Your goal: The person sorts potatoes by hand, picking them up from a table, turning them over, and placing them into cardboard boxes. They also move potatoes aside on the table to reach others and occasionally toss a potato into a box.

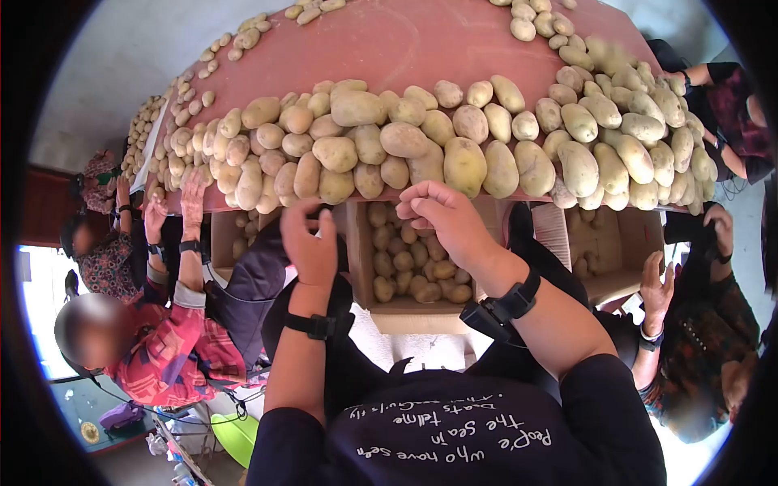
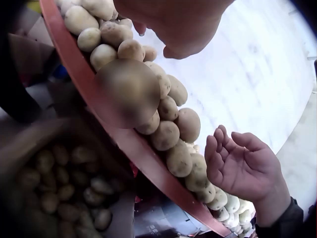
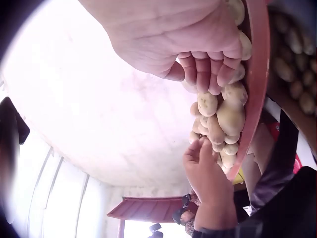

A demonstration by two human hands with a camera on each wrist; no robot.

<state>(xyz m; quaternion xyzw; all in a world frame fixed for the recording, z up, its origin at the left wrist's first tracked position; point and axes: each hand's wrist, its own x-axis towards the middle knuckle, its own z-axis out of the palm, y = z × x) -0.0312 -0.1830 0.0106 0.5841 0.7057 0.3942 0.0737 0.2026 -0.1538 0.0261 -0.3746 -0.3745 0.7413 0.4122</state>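
Potatoes (image 1: 464, 166) lie heaped along the near edge of the red tabletop (image 1: 389, 44). My left hand (image 1: 312, 249) hovers just in front of that edge, fingers loosely bent with nothing seen between them. To its right, my right hand (image 1: 447, 217) is raised near the edge, its fingers relaxed and slightly curled around no object. The left wrist view shows the right palm (image 2: 250, 171) facing up beside the potato row (image 2: 166, 134). Below and between the hands, a cardboard box (image 1: 355, 267) contains many potatoes (image 1: 417, 263).
Another cardboard box (image 1: 620, 267) with a few potatoes stands under the table at right, and one more (image 1: 223, 251) at left. A person in a red patterned top (image 1: 166, 348) works close on the left. Another person's hand (image 1: 656, 287) is raised on the right.
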